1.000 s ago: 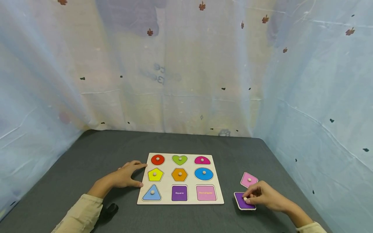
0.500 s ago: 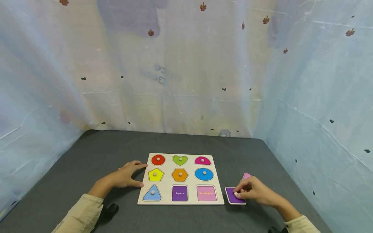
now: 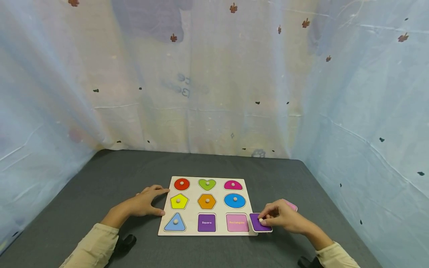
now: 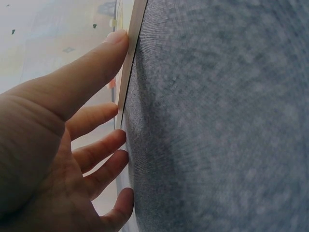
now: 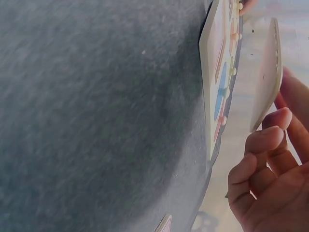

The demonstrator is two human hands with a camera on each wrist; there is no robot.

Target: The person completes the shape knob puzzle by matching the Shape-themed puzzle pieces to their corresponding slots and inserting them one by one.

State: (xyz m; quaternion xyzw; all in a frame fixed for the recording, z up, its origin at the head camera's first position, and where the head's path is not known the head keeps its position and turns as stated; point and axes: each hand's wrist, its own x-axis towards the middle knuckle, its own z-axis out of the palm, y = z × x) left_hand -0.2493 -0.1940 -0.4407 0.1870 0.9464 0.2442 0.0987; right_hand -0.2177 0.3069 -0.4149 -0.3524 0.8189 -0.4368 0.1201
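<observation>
A wooden peg puzzle board (image 3: pixel 219 204) lies on the dark table, its shape pieces seated except at the purple "Square" recess (image 3: pixel 206 227) and the pink "Rectangular" recess (image 3: pixel 237 227). My left hand (image 3: pixel 145 203) touches the board's left edge with thumb and fingertips, fingers spread; the left wrist view shows the thumb (image 4: pixel 104 55) against that edge. Between thumb and fingers, my right hand (image 3: pixel 285 216) pinches the knob of the purple square piece (image 3: pixel 256 225), which overlaps the board's lower right edge in the head view. In the right wrist view that square piece (image 5: pixel 269 77) hangs above the table.
A pink piece (image 3: pixel 290 204) lies on the table behind my right hand, mostly hidden by it. Dark straps (image 3: pixel 125 243) show at both wrists. A pale printed curtain (image 3: pixel 207 93) surrounds the table at the back and sides.
My right hand has carried the purple square piece leftward from beside the pink piece to the board's right edge. The left hand and the board have stayed in place.
</observation>
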